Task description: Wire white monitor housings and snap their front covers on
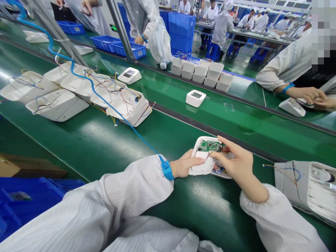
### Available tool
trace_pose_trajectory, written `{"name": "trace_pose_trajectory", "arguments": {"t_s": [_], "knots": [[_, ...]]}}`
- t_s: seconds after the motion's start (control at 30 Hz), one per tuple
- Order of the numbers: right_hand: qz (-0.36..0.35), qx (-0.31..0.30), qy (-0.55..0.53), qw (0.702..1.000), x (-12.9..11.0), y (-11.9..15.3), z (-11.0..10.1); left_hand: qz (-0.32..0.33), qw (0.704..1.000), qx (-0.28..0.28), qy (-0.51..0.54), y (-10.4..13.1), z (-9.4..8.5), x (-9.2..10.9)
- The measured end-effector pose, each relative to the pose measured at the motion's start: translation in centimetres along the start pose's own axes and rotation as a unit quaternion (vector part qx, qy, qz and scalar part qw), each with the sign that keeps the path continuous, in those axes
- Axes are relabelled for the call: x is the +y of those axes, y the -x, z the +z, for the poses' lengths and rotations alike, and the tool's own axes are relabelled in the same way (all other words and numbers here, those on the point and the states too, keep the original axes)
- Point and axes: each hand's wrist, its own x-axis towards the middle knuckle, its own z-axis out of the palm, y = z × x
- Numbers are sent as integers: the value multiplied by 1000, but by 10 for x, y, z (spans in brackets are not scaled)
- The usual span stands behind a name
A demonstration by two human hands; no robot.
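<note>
My left hand (186, 163) grips the left side of a white housing (201, 169), its thumb on the white face. A green circuit board (209, 146) shows inside the housing's upper part. My right hand (237, 157) is at the right side, thumb and fingers around the edge of the board and a second white shell (228, 174) with wires. What its fingertips hold is too small to tell. A blue wrist strap (167, 168) with a coiled blue cord is on my left wrist.
Several wired white shells (61, 105) lie on the green bench (105, 150) at left; another shell (296, 182) is at right. Beyond, white devices (195, 98) rest on the belt (162, 87), near a fan (159, 43). A co-worker's hands (312, 98) are at upper right.
</note>
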Motion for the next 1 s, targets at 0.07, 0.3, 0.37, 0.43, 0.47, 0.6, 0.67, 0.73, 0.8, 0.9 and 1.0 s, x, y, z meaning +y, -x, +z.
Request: {"name": "trace_pose_trajectory", "arguments": {"t_s": [0.07, 0.3, 0.37, 0.43, 0.47, 0.6, 0.67, 0.73, 0.8, 0.9, 1.0], "knots": [[-2, -25, -11, 1000, 4, -3, -1, -5, 1000, 3, 0, -1, -1, 1], [-66, -91, 9, 994, 15, -5, -3, -17, 1000, 5, 19, -2, -4, 1], [-69, -85, 29, 994, 12, -4, -4, -13, 1000, 9, 14, -2, -4, 0], [-73, -78, 50, 993, 8, -3, -4, -10, 1000, 9, 7, -2, -5, -1], [-76, -73, 58, 993, 6, -2, -4, -8, 1000, 9, 4, -2, -5, -1], [-89, -60, 80, 991, 6, -1, -4, -7, 1000, 15, -4, -3, -4, -1], [-89, -60, 86, 991, 7, 0, -3, -10, 1000, 16, -6, -3, -3, -1], [-83, -58, 85, 991, 9, 0, -2, -10, 1000, 20, -7, -3, -2, -1], [-70, -55, 71, 993, 8, 0, -1, -10, 1000, 25, -6, -3, -1, -1], [-23, -53, 16, 998, 7, -1, 0, -12, 1000, 22, -9, -3, -1, 0], [47, -74, -76, 993, 6, -4, 0, 8, 999, 13, -38, -4, -5, 3]]}}
